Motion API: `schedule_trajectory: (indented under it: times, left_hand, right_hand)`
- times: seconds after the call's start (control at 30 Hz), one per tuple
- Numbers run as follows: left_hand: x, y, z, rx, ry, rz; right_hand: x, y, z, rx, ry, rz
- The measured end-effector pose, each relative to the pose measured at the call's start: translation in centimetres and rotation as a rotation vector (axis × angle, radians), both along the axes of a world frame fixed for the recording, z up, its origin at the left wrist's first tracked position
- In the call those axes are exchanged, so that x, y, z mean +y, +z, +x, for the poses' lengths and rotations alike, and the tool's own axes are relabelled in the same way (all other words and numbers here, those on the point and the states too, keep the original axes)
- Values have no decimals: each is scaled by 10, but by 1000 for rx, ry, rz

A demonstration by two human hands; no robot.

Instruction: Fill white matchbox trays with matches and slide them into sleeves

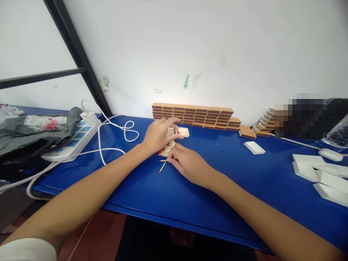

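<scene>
My left hand (159, 135) is curled round the left end of a small white matchbox tray (184, 132), thumb along its near edge and fingers at the far edge. Red-headed matches lie inside the tray. Below and beside that hand spreads a pile of loose matches (168, 149), partly hidden by both hands. At the pile's near right side, my right hand (187, 163) is closed in a pinch on a single match (163, 160), its red head pointing left. Another loose match (162, 167) lies on the blue table just in front of the pile.
Stacked matchboxes (193, 115) form a low wall at the back. One matchbox (247, 132) and an empty white tray (254, 147) lie right of it; more white trays (306, 170) are at far right. Left are a power strip (81, 137), white cables (99, 145) and a grey plastic bag (16, 130).
</scene>
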State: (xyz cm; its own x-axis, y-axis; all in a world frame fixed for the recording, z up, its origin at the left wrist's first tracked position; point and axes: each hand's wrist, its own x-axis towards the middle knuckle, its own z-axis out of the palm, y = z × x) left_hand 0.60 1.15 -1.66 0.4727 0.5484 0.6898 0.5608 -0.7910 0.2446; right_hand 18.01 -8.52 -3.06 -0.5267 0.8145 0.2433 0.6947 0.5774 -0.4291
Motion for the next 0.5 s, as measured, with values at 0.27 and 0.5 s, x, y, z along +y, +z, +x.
schedule_trajectory:
  times: [0.27, 0.5]
  left_hand:
    - [-2, 1, 0, 10, -8, 23]
    - [-1, 0, 0, 2, -14, 24]
  right_hand:
    - [-10, 7, -3, 7, 155, -69]
    - [-8, 9, 1, 24, 154, -69]
